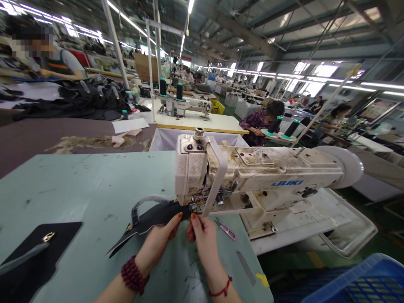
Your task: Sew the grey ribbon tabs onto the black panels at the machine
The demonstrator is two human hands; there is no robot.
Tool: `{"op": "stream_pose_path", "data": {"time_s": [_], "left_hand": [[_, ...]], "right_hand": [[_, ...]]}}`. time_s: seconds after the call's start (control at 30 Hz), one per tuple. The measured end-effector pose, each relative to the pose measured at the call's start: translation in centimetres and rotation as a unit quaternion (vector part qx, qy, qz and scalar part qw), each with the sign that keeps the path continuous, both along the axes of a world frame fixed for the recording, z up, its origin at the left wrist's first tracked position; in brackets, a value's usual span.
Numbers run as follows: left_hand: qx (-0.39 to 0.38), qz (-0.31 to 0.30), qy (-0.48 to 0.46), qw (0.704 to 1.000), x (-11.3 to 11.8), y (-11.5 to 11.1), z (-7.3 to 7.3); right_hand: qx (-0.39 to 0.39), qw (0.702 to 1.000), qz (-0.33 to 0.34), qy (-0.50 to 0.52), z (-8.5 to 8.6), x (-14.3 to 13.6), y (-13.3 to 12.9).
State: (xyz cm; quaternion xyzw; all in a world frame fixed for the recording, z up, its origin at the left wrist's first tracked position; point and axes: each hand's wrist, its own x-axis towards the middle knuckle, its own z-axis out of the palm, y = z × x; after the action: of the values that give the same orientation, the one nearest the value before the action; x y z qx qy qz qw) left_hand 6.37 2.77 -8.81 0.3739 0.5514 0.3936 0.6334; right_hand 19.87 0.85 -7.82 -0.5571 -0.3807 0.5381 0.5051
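Observation:
A black bag panel (154, 219) with a plastic-wrapped handle (147, 200) and gold-coloured fittings lies tilted on the table, one end under the head of the sewing machine (192, 172). My left hand (160, 240) grips its near edge, thumb on top. Just to the right, close to the presser foot (193, 206), my right hand (202, 235) is closed in a pinch, thumb against the curled fingers. Whatever sits in that pinch is too small to tell. Beside my right hand lie pink-handled thread snips (226, 229).
Another black panel with a handle (47, 240) lies at the left of the green tabletop (104, 181). A grey strip (246, 268) rests near the right edge. A blue basket (362, 282) stands at lower right. Co-workers sit at other machines beyond.

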Motion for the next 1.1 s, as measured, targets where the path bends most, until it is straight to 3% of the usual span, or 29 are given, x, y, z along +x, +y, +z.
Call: {"op": "stream_pose_path", "data": {"time_s": [0.13, 0.43, 0.77, 1.1], "left_hand": [[0.001, -0.009, 0.081, 0.997, 0.1, -0.1, 0.8], [0.008, -0.005, 0.018, 1.0, -0.1, 0.1, 0.2], [0.016, 0.027, -0.037, 0.999, 0.4, 1.3, 0.6], [0.017, 0.048, -0.044, 0.998, 0.7, 1.1, 0.7]], "right_hand": [[0.002, 1.0, 0.024, 0.016, 0.2, -0.1, -0.2], [-0.021, 0.999, 0.014, 0.041, 0.4, -0.8, -0.1], [-0.024, 0.999, -0.037, 0.032, 0.4, -1.7, 0.8], [-0.029, 0.999, -0.018, 0.025, 0.7, 0.0, -1.1]]}}
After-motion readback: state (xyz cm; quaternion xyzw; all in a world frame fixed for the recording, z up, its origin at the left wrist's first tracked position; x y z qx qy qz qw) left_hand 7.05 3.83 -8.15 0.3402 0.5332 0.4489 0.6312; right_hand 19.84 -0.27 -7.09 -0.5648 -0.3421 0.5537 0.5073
